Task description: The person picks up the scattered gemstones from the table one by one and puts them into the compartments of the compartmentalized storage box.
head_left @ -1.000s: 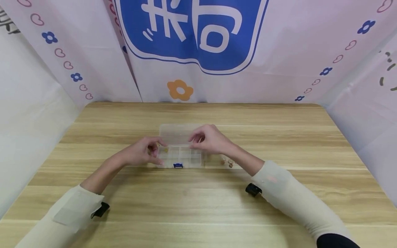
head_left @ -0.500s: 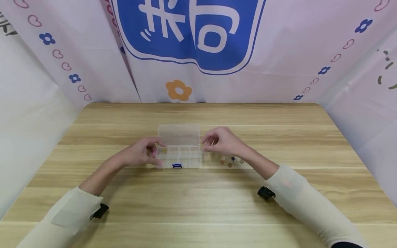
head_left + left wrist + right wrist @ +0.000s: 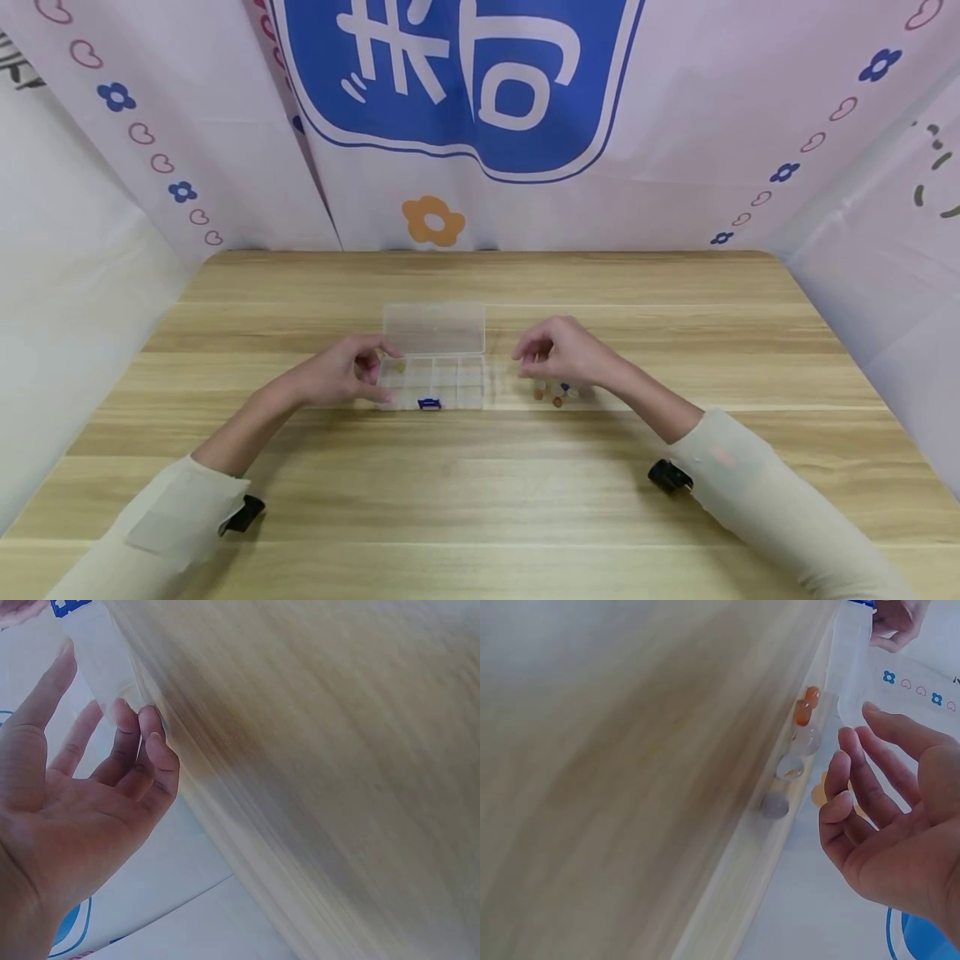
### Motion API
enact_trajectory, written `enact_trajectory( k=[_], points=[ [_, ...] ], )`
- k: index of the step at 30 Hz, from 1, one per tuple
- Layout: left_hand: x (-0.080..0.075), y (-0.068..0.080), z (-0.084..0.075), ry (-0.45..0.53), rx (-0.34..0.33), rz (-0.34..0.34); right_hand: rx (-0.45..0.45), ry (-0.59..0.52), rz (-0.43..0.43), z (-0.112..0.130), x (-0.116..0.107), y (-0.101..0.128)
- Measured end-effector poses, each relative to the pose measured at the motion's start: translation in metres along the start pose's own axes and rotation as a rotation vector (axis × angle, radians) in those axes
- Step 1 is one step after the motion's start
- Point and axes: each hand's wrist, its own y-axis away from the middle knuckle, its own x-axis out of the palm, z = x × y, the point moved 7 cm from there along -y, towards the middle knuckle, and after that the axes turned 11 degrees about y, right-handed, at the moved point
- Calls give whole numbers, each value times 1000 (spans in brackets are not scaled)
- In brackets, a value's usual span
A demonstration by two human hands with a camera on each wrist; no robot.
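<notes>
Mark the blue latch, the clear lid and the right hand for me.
Blue latch [image 3: 430, 403]: head view, middle of the latch.
Clear lid [image 3: 434, 328]: head view, middle of its flat panel.
Right hand [image 3: 567, 348]: head view, back of the hand.

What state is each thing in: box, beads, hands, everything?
Plastic box: open, compartments exposed.
Lid: folded back behind the box.
Blue latch: unfastened.
Yellow piece: inside, back left compartment.
Loose beads: on the table, right of the box.
Left hand: holding the box's left end.
Right hand: empty, fingers loosely curved.
</notes>
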Motion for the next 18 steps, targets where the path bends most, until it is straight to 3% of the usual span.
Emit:
enact_trajectory(
  k=[8,18],
  points=[
    [-1,0,0,-4,-8,-9,-33,14,20,-9,0,6],
    [0,2,-1,5,-8,-9,33,87,58,-15,0,12]
  ],
)
